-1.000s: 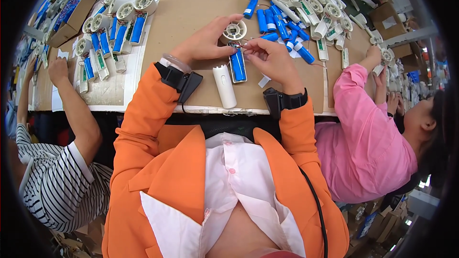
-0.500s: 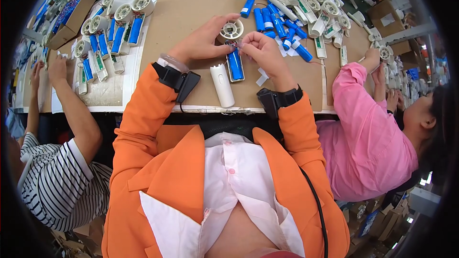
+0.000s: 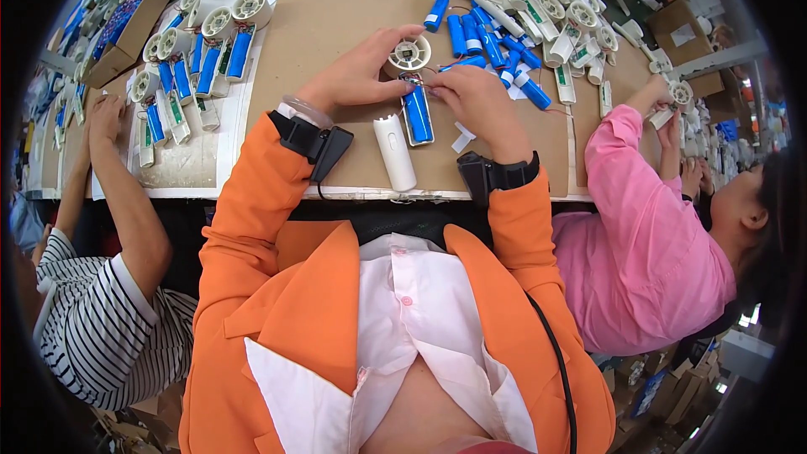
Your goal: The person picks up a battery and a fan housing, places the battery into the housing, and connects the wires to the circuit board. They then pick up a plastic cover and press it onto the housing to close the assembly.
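Note:
In front of me a white handheld-fan housing lies face up, its round spoked head away from me. A blue battery sits in its open handle. My left hand wraps round the head, with its thumb pressed near the joint of head and handle. At that same joint, my right hand pinches at thin wires; its fingertips partly hide them. Just left of the battery a loose white handle cover rests on the table, apart from both hands.
Several loose blue batteries and a heap of white fan parts lie to the far right. Several housings with batteries stand at left, beside a cardboard box. Co-workers sit on both sides, one in a pink sleeve.
My right hand has shifted slightly right and nearer, its fingers lower. The fan housing has moved a touch right under my left hand. The left co-worker's arms have also moved.

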Demonstrator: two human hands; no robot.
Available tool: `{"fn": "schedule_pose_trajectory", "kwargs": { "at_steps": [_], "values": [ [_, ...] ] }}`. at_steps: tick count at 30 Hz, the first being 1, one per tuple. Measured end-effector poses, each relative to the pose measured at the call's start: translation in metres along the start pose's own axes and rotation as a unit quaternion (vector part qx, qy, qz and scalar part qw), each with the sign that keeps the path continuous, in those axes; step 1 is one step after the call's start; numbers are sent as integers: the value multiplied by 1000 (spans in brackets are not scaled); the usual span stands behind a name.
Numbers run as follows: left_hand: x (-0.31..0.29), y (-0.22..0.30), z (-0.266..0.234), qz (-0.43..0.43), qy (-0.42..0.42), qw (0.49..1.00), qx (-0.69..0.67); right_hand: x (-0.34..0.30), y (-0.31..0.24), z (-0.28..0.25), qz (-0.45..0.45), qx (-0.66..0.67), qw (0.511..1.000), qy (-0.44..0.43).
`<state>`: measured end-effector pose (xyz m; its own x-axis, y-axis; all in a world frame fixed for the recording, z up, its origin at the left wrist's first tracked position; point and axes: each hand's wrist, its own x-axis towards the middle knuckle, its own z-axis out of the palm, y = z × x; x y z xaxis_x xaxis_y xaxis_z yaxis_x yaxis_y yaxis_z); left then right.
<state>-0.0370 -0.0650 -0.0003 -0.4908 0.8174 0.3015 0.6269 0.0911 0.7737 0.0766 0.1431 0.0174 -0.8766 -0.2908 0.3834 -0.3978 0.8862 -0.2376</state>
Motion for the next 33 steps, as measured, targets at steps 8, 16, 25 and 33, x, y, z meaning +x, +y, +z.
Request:
{"fn": "schedule_pose_trajectory", "kwargs": {
  "at_steps": [8,16,25,33],
  "values": [
    [0,2,1,-5,-4,1000,0,2,-2,8,91,175,979,59],
    [2,-4,5,15,20,999,19,5,2,26,233,372,898,24],
    [0,-4,4,33,22,999,34,-1,-2,16,118,220,968,35],
    [0,-7,4,37,20,999,35,-2,7,18,5,86,993,76]
  ]
}}
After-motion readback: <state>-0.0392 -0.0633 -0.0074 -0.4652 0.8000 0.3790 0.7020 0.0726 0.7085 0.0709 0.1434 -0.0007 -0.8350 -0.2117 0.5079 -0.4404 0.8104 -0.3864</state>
